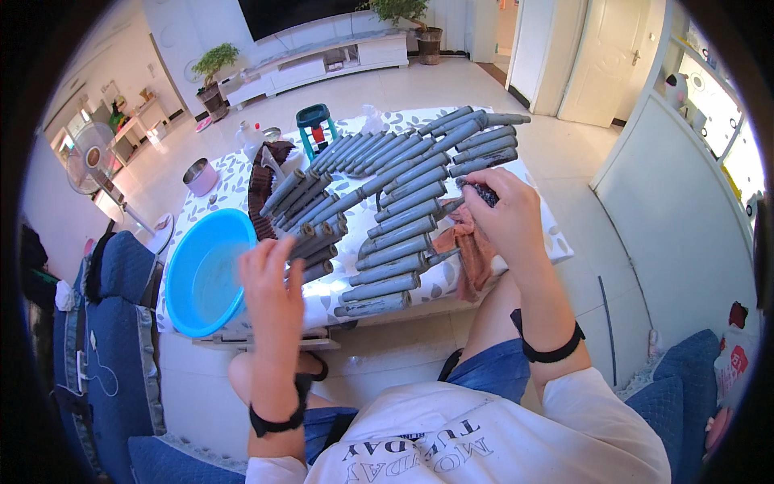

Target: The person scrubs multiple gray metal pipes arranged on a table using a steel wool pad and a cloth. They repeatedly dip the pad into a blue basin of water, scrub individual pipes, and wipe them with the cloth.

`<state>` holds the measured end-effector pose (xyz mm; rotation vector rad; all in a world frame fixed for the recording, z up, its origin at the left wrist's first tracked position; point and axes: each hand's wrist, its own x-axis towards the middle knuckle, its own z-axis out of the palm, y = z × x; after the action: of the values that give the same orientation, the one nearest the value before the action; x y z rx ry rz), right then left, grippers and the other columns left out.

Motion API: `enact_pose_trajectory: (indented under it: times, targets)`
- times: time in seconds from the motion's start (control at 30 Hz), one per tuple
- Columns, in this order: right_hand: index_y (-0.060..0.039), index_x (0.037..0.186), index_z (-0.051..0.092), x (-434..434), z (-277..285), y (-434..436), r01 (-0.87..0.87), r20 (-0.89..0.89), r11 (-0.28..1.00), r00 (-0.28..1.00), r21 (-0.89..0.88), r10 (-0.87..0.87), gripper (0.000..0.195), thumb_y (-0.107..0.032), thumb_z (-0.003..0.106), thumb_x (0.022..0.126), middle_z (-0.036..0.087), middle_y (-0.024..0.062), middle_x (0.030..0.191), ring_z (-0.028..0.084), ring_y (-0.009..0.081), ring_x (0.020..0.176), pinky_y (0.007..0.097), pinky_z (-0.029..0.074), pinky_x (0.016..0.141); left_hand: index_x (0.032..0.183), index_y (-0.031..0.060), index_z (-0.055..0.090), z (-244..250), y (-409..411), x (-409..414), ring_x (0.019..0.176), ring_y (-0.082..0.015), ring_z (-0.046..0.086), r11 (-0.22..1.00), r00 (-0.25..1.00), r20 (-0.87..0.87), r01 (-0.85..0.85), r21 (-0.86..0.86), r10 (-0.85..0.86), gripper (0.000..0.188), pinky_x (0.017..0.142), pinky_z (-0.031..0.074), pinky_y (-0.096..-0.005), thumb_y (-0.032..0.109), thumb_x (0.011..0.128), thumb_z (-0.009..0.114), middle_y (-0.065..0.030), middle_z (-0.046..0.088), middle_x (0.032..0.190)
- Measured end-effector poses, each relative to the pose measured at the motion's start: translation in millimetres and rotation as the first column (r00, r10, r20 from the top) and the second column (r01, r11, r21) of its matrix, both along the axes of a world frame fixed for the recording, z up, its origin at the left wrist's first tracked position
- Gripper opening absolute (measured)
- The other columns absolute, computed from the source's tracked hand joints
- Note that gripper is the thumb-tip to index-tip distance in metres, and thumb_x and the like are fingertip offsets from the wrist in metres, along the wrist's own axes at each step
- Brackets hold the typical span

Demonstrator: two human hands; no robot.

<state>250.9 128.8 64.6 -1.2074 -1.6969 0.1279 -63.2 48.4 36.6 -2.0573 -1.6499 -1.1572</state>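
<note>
Linked grey cylinders shaped like ammunition cartridges (pixel 396 245) lie in a long folded belt on the table; two in the near row show pointed tips. My right hand (pixel 505 202) pinches a dark, speckled scrubbing pad (pixel 482 192) just right of this row. Beneath it is a reddish-brown cloth (pixel 468 245). My left hand (pixel 275 284), slightly blurred, has its fingers spread beside the left bundle of cylinders (pixel 314 242), near the rim of a blue plastic basin (pixel 181 302). Whether its fingertips touch a cylinder cannot be told.
A patterned white tablecloth (pixel 435 290) covers the table. Beyond the basin are a pink metal bowl (pixel 201 178), a dark brown ribbed item (pixel 260 199), a bottle (pixel 247 136) and a green plastic stand (pixel 314 124). A fan (pixel 94 158) stands left, near blue sofa cushions (pixel 127 266).
</note>
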Motion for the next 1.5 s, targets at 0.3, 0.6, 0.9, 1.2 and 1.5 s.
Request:
enact_pose_trajectory:
  times: [0.3,0.6,0.9,1.2,1.5]
  targets:
    - [0.0010,0.095,0.074,-28.1,-11.2,21.8,0.009,-0.007,1.000,1.000,-0.021,-0.009,0.017,-0.011,0.071,0.083,0.072,0.0132,0.086,0.071,0.0239,0.073,0.0329,0.055,0.070,0.142,0.0081,0.056,-23.0,-23.4,69.1,0.136,-0.0410,0.045,0.913,0.953,0.036,0.298,-0.277,-0.300,0.069,0.112,0.036,-0.0510,0.033,0.082,0.080,-0.0176,0.048,0.149]
    - [-0.0003,0.091,0.071,-33.7,-16.4,24.1,0.062,-0.022,0.996,0.998,-0.069,-0.063,0.018,-0.014,0.070,0.078,0.071,0.0179,0.086,0.070,0.0330,0.078,0.0393,0.055,0.073,0.143,0.0095,0.056,-29.4,-22.0,70.1,0.136,-0.0415,0.044,0.903,0.949,0.079,0.315,-0.291,-0.305,0.077,0.110,0.039,-0.0516,0.031,0.075,0.085,-0.0175,0.047,0.150]
    - [0.0023,0.096,0.071,-18.1,-15.1,23.4,0.038,0.039,0.992,0.999,-0.124,-0.034,0.022,-0.013,0.072,0.081,0.073,0.0157,0.083,0.073,0.0237,0.077,0.0338,0.056,0.070,0.143,0.0097,0.055,-28.8,-22.5,70.4,0.137,-0.0423,0.044,0.908,0.946,0.112,0.322,-0.269,-0.303,0.075,0.110,0.039,-0.0519,0.029,0.076,0.085,-0.0183,0.047,0.151]
    - [-0.0054,0.090,0.073,-34.0,1.6,37.5,0.128,0.137,0.979,0.985,-0.156,-0.107,0.021,-0.023,0.072,0.079,0.072,0.0156,0.081,0.070,0.0356,0.077,0.0429,0.055,0.072,0.142,0.0097,0.056,-30.8,-22.5,69.9,0.136,-0.0416,0.044,0.899,0.939,0.134,0.343,-0.271,-0.318,0.075,0.109,0.040,-0.0515,0.028,0.075,0.085,-0.0180,0.047,0.150]
    - [-0.0012,0.091,0.069,-28.3,-15.6,26.6,0.135,0.044,0.966,0.991,-0.220,-0.128,0.022,-0.019,0.074,0.079,0.070,0.0130,0.077,0.067,0.0234,0.070,0.0348,0.052,0.067,0.140,0.0085,0.057,-30.2,-23.9,69.6,0.137,-0.0410,0.043,0.893,0.935,0.147,0.353,-0.278,-0.323,0.076,0.110,0.040,-0.0505,0.025,0.072,0.087,-0.0182,0.047,0.150]
